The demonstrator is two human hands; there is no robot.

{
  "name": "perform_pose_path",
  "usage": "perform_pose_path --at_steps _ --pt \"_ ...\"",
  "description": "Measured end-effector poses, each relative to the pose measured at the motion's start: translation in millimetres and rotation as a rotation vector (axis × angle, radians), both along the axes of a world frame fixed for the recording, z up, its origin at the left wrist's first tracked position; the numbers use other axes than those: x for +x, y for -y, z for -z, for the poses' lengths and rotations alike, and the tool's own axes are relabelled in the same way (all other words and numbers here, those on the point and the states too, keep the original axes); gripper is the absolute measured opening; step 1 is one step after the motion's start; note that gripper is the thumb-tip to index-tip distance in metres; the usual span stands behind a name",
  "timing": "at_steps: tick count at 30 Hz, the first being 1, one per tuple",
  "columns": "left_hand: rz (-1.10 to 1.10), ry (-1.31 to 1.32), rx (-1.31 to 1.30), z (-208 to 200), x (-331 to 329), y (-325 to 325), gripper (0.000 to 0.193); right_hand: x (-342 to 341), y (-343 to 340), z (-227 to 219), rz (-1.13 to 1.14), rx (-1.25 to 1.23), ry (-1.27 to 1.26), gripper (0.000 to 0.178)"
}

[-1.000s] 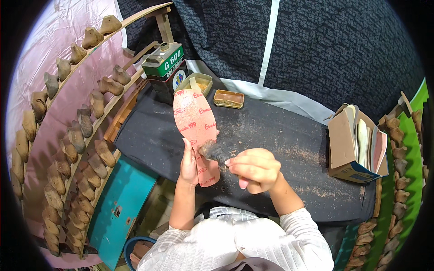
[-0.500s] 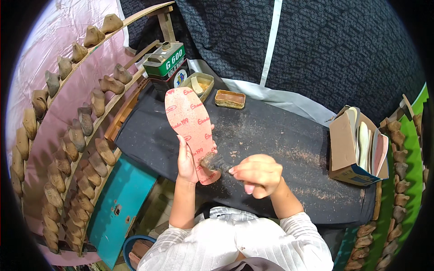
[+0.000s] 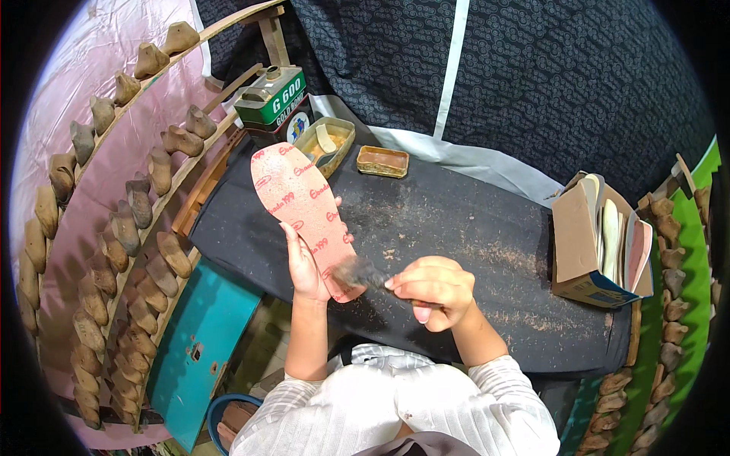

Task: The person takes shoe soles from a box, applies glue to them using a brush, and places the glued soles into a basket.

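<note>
My left hand [image 3: 306,262] grips a pink insole [image 3: 295,199] with red print by its narrower heel end, thumb along the left edge and fingertips showing at the right edge. The insole is held up above the table, wide end pointing away from me. My right hand [image 3: 435,289] pinches a dark, ragged brush [image 3: 370,275]. Its frayed, greyish bristles lie against the insole's lower right part. How much handle sits inside my fingers is hidden.
On the dark cloth-covered table [image 3: 456,228], strewn with crumbs, stand a green and black metal can [image 3: 266,102], a tub [image 3: 346,144] with a pale scraper, and a small brown tray [image 3: 382,161]. A cardboard box [image 3: 574,243] of sole pieces stands right. Racks hold wooden shoe lasts [image 3: 125,228].
The insole has shifted left and tilted further that way. The brush has slid slightly over its heel end, while my right hand has barely moved.
</note>
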State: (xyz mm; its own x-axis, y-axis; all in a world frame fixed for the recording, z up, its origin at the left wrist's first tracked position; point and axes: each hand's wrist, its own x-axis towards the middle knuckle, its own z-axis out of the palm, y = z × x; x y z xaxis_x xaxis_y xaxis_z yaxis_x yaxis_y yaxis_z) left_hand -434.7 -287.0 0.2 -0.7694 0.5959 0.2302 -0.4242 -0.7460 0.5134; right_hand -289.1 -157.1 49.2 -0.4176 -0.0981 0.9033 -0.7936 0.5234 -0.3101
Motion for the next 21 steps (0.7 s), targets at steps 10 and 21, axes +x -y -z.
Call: perform_pose_path --at_steps 10,21 --pt "-0.046 0.023 0.097 3 -10 5 0.062 3 5 7 0.042 0.028 -0.01 0.021" --pt "0.023 -0.041 0.067 5 -8 8 0.064 -7 14 8 0.084 0.03 -0.102 0.023"
